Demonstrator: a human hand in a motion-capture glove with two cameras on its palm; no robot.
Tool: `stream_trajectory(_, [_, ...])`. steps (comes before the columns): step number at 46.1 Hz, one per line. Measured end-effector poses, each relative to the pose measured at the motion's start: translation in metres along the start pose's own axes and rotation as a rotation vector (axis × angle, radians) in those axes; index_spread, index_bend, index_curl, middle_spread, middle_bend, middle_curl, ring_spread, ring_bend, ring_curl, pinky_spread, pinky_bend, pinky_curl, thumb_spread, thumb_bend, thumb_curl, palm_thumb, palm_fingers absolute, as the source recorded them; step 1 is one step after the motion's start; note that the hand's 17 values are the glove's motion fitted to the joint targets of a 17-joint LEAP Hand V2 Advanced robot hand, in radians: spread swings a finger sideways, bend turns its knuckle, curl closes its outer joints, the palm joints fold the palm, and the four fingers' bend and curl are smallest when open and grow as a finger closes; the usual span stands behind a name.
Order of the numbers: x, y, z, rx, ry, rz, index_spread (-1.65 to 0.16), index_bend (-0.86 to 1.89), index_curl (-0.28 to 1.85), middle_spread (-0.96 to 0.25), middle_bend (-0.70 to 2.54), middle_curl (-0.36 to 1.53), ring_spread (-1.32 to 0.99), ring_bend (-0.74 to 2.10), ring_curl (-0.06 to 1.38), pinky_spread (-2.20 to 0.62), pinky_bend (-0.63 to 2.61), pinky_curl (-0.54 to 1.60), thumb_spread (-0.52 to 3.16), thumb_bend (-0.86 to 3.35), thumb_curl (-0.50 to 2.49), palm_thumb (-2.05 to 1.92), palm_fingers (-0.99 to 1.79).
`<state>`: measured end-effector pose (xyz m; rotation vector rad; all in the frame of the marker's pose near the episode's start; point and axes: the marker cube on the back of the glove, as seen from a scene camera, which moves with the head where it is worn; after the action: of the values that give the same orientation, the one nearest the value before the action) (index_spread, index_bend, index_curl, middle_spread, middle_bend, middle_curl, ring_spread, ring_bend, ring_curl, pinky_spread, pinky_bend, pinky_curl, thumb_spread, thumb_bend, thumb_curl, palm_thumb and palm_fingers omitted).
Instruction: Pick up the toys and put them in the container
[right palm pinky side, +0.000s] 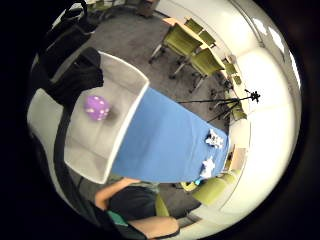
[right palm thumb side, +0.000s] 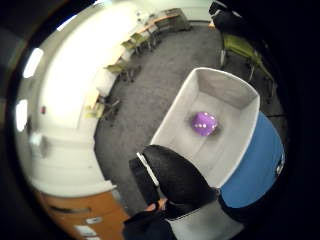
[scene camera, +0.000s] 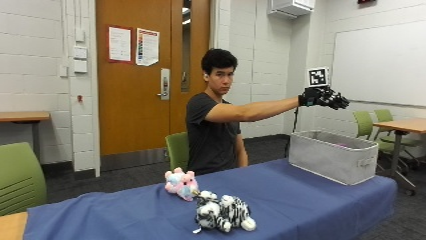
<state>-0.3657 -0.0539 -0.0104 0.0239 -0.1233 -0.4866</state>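
My gloved right hand (scene camera: 324, 97) is stretched out high above the grey fabric container (scene camera: 333, 150), fingers spread and holding nothing. A purple die toy (right palm pinky side: 97, 107) (right palm thumb side: 204, 123) is inside the container (right palm pinky side: 125, 80) (right palm thumb side: 220, 85), below the palm. The container stands at the right end of the blue-covered table (scene camera: 299, 195). At the other end of the table lie a pink and blue plush toy (scene camera: 181, 183) and a zebra plush toy (scene camera: 223, 212) (right palm pinky side: 215, 138), close together and far from the hand. Black gloved fingers (right palm thumb side: 175, 180) show at the edge of the palm views.
The person sits behind the table on a green chair (scene camera: 176, 150). Another green chair (scene camera: 16, 175) stands at the left. A wooden table (scene camera: 406, 125) with green chairs stands to the right of the container. A tripod (right palm pinky side: 245, 97) stands on the carpet beyond the table.
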Motion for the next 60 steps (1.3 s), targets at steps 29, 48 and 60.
stream_trajectory(29, [0.381, 0.128, -0.048, -0.044, 0.140, 0.466, -0.34, 0.16, 0.62, -0.17, 0.45, 0.45, -0.33, 0.75, 0.29, -0.16, 1.04, 0.37, 1.04, -0.09, 0.26, -0.11, 0.00])
stream_trajectory(48, [0.558, 0.206, 0.058, -0.118, 0.077, 0.686, -0.39, 0.30, 0.60, -0.20, 0.33, 0.42, -0.34, 0.54, 0.24, -0.07, 0.94, 0.33, 0.98, -0.10, 0.20, -0.13, -0.02])
stream_trajectory(60, [0.598, 0.233, 0.148, -0.221, 0.023, 0.729, -0.40, 0.31, 0.59, -0.20, 0.21, 0.39, -0.28, 0.37, 0.21, 0.01, 0.89, 0.32, 0.96, -0.09, 0.19, -0.12, -0.06])
